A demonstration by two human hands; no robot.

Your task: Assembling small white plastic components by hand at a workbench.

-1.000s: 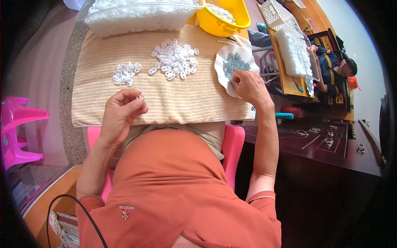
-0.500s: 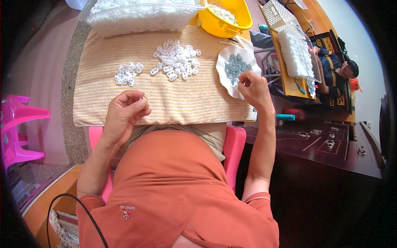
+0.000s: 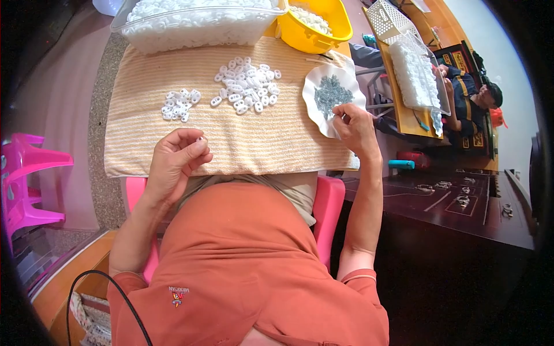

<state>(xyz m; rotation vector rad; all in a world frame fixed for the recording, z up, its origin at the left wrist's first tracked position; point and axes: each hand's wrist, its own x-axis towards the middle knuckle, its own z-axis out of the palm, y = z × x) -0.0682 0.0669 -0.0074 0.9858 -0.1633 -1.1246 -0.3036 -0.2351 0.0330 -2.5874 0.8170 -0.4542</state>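
Pinching something tiny between thumb and fingertips, the left hand [image 3: 176,158] hovers over the near edge of the striped cloth [image 3: 254,138] on the desk; what its narrow grip holds is too small to tell. The right hand [image 3: 355,130] reaches its fingertips, nearly closed, to the white scalloped plate [image 3: 314,109] of small grey metal pieces [image 3: 332,92]. These look light, stiff and fiddly, best taken singly by fingertip pinch.

Even, bright daylight, strongest at far left; soft shadows only. Fisheye bending curves straight edges toward the rim, with black vignette corners. Centre sharp; right periphery dimmer and slightly soft.
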